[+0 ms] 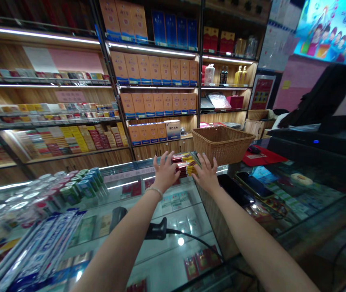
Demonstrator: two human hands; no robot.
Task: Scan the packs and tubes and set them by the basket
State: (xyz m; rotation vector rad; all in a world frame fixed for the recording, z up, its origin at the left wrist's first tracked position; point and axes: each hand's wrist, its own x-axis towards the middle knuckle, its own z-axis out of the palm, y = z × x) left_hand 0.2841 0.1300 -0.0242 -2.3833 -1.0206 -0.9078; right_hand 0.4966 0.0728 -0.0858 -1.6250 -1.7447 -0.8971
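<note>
A small stack of red-and-yellow packets [185,165] sits at the far part of the glass counter, between my two hands. My left hand [164,175] is at the stack's left end, thumb on the near side and the other fingers spread beyond it. At the right end my right hand [206,175] takes hold in the same way, with a greenish strip showing by its fingers. Printing on the packets is too small to read. Beneath my left forearm lies a black handheld scanner [157,229], its cable trailing right.
A wicker basket [223,148] stands just beyond my right hand. Dark phones [235,190] lie to the right, near a black monitor [321,95]. Several small canisters [69,192] and long blue-white packs [43,243] cover the left side. Shelves of orange boxes [161,69] line the back.
</note>
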